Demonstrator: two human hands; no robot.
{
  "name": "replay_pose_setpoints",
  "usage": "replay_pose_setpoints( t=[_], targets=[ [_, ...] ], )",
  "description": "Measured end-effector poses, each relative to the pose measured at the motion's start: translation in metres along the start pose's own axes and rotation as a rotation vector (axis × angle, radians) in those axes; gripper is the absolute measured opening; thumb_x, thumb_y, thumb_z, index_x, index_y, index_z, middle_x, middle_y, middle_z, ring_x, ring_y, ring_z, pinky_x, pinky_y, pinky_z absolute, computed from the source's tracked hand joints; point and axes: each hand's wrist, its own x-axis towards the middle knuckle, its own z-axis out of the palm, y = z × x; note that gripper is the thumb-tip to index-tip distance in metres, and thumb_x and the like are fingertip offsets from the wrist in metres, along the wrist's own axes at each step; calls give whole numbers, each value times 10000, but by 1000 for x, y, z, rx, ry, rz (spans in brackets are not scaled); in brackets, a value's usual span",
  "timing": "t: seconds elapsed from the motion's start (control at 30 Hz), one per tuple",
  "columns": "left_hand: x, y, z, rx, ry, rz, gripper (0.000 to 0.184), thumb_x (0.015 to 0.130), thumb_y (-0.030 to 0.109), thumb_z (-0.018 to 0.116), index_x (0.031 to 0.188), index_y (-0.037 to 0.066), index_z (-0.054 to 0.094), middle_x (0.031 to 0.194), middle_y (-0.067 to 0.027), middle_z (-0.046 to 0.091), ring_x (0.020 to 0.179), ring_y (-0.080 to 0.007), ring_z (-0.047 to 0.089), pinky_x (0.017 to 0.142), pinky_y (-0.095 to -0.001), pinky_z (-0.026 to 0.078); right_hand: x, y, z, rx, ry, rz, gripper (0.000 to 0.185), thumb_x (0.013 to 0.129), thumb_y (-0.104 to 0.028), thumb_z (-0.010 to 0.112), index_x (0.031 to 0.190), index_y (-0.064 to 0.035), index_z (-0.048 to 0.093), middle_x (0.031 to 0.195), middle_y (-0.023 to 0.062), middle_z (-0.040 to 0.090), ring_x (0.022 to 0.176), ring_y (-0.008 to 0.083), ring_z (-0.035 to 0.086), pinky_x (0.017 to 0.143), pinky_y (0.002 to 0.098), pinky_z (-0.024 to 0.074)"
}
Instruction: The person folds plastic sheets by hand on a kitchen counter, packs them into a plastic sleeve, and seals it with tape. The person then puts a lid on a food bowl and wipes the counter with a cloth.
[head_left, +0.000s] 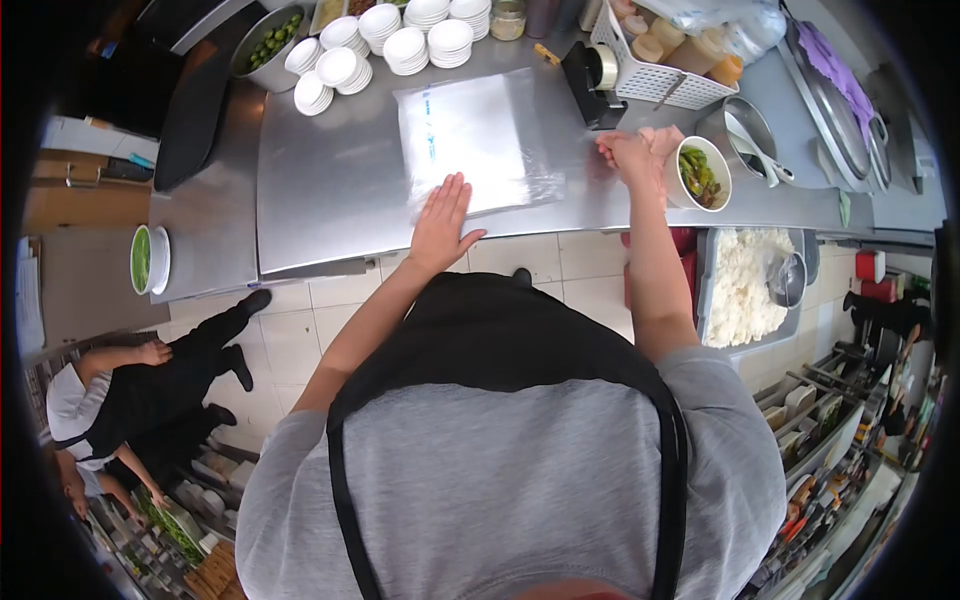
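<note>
The left hand [443,220] lies palm down with its fingers extended and close together, resting on the near edge of the clear plastic bags [470,130], which lie flat on the steel counter [330,180] in front of the person. The right hand [635,158] is curled, its fingers drawn in; I cannot tell whether anything is pinched there. Thin film like this probably slips and clings, so light, even pressure from the flat palm seems the best way to steady it, with no sideways drag that would crease the edges. The right wrist is just beside a white bowl [672,185] of green peppers [697,178], so that forearm should move gently, or the bowl may be nudged. Beyond the right hand stands a tape dispenser [580,85], and behind it a white basket [640,82] of bottles; a metal pot [712,122] sits past the bowl. Stacks of small white dishes [342,68] stand beyond the bags, near enough that the film is best handled low.
</note>
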Motion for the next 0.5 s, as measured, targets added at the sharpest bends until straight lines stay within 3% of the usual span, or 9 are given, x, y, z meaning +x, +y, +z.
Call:
replay_pose_setpoints(
  t=[0.07, 0.13, 0.27, 0.33, 0.5],
  targets=[
    [-5, 1, 0, -6, -10, -24, 747, 764, 394, 563, 1301, -13, 238, 1365, -189, 232, 1267, -314, 229, 1018, -422, 208, -13, -21, 5, -100, -31, -69, 134, 799, -156, 564, 754, -37, 606, 602, -1, 541, 510, 48, 461, 435, 184, 347],
    [-2, 1, -2, 4, 26, 9, 726, 759, 413, 559, 1271, -24, 287, 1342, -191, 270, 1264, -301, 236, 1024, -405, 209, -24, -52, 17, -275, -293, -325, 161, 790, -198, 575, 753, -44, 607, 611, 9, 547, 533, 61, 463, 465, 210, 360],
    [-3, 1, -1, 1, 30, -2, 719, 761, 412, 557, 1265, -26, 293, 1333, -193, 281, 1261, -302, 242, 1023, -405, 212, -49, -89, 88, -679, -617, -671, 186, 744, -261, 596, 753, -75, 605, 648, 51, 559, 631, 161, 511, 574, 306, 400],
    [-4, 0, 0, 16, 43, 13, 719, 761, 417, 554, 1264, -27, 295, 1331, -194, 283, 1259, -303, 243, 1024, -405, 209, -68, -110, 116, -907, -782, -708, 186, 706, -262, 615, 739, -80, 599, 706, 71, 583, 671, 216, 530, 595, 334, 410],
    [-4, -1, 1, 28, 30, 7, 708, 775, 420, 538, 1262, -31, 291, 1327, -195, 288, 1259, -307, 241, 1028, -405, 202, -72, -111, 154, -1277, -882, -686, 183, 660, -264, 636, 744, -104, 612, 759, 77, 607, 727, 247, 566, 615, 356, 431]
  ],
)
